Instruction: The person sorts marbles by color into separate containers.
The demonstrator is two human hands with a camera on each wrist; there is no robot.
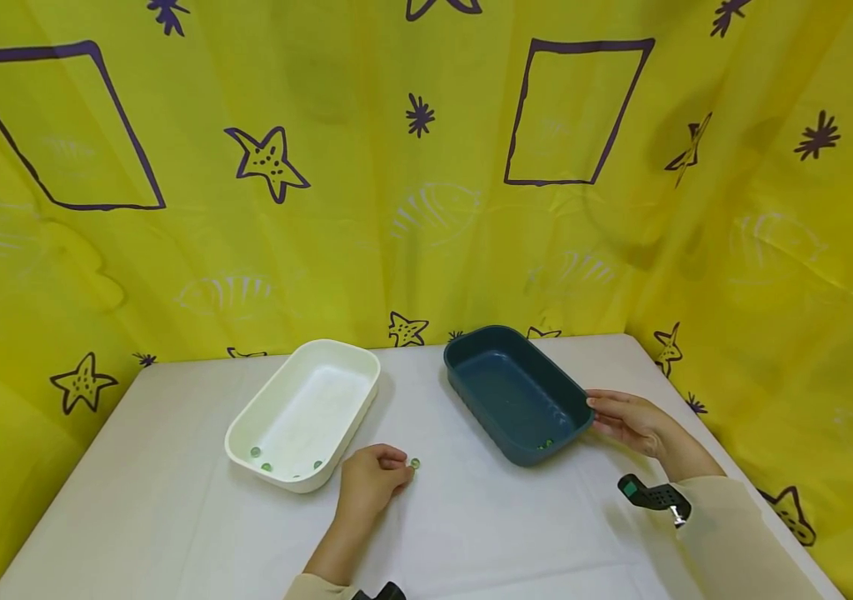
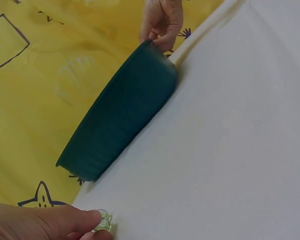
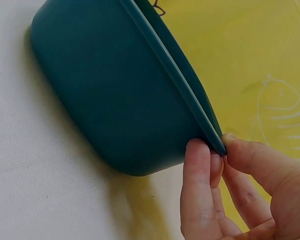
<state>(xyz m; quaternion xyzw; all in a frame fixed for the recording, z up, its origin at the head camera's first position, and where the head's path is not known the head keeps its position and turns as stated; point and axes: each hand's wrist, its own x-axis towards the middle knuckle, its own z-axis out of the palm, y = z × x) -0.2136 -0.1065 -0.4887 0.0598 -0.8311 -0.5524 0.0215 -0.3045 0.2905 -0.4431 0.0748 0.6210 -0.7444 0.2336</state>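
My left hand (image 1: pixel 372 483) is low over the table, right of the white basin (image 1: pixel 287 392). Its thumb and forefinger pinch a clear green glass marble (image 1: pixel 415 463); the marble (image 2: pixel 104 220) shows at the fingertips in the left wrist view, partly covered. With thumb and fingers, my right hand (image 1: pixel 632 423) grips the rim of the dark teal basin (image 1: pixel 497 335) at its near right corner; thumb and fingers lie on opposite sides of the rim (image 3: pixel 162 57). Small green marbles (image 1: pixel 546 444) lie at the teal basin's near end. Several more marbles (image 1: pixel 266 467) lie at the white basin's near end.
Both basins stand on a table with a white cloth (image 1: pixel 426 533), apart from each other. A yellow patterned curtain (image 1: pixel 351 250) hangs behind the table and along its sides. A black wrist mount (image 1: pixel 655 497) sits at my right sleeve.
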